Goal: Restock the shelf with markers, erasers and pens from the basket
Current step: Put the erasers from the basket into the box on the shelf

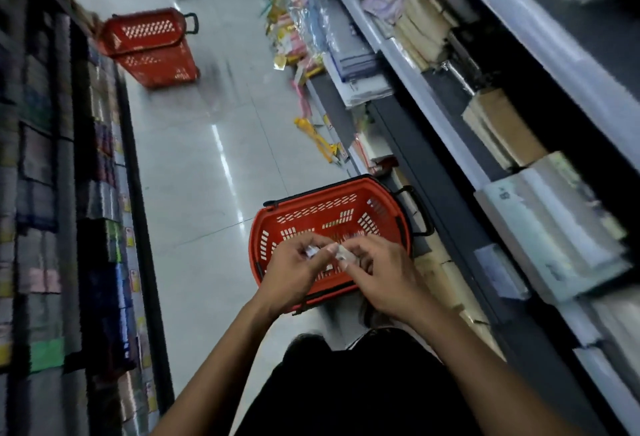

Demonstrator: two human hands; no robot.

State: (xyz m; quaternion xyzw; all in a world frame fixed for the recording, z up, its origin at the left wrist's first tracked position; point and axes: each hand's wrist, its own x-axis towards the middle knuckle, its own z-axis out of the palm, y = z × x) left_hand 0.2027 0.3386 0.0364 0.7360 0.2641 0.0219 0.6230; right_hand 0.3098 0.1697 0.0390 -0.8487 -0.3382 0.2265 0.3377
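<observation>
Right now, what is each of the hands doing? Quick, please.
Left hand: fingers curled, pinching a small white item above the red basket.
Right hand: pinching another small pale item. What the items are cannot be told.

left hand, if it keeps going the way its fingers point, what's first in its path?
Likely the right hand: the left hand points right-forward, each pinching a small white item. Below them sits the near red basket. Depth is unclear.

Person seen from above: both forearms bare to the elbow, no sleeves visible. Hands, left and right, ungloved, no rings or watch. Dark black garment covers the lower body.
</observation>
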